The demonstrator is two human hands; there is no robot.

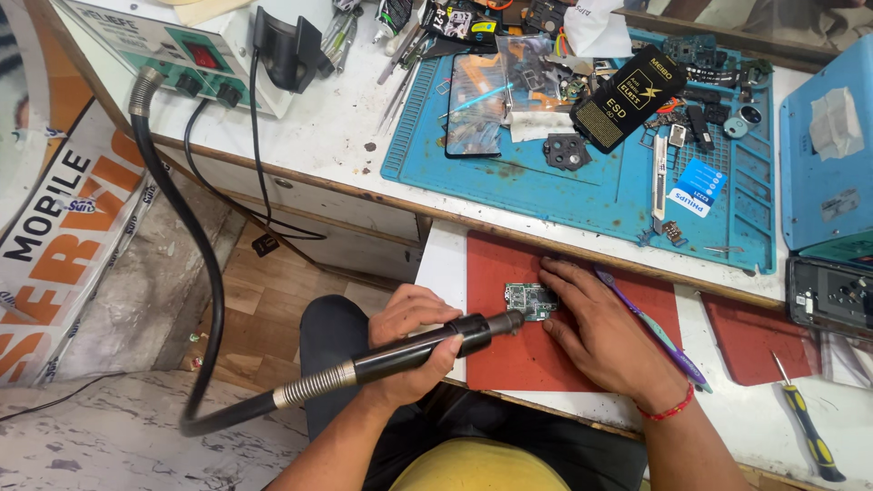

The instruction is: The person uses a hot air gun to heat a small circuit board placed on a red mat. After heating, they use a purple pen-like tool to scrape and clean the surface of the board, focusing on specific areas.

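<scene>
A: Where is the circuit board (530, 299)?

B: On the red mat (496, 355), pinned flat by the right hand (600, 332), fingers pressed at its edges.

A: And the left hand (414, 341)?

B: Clenched around the hot-air handpiece (427, 350). The board looks light, stiff and fragile; hold it by the edges.

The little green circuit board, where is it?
In the head view, the small green circuit board lies on the red mat, beside the right hand, at the black hot-air nozzle's tip.

My left hand (411, 338) grips the black hot-air wand (427, 348), nozzle at the green circuit board (530, 299) on the red mat (509, 364); my right hand (596, 329) pins the board's right edge.
</scene>
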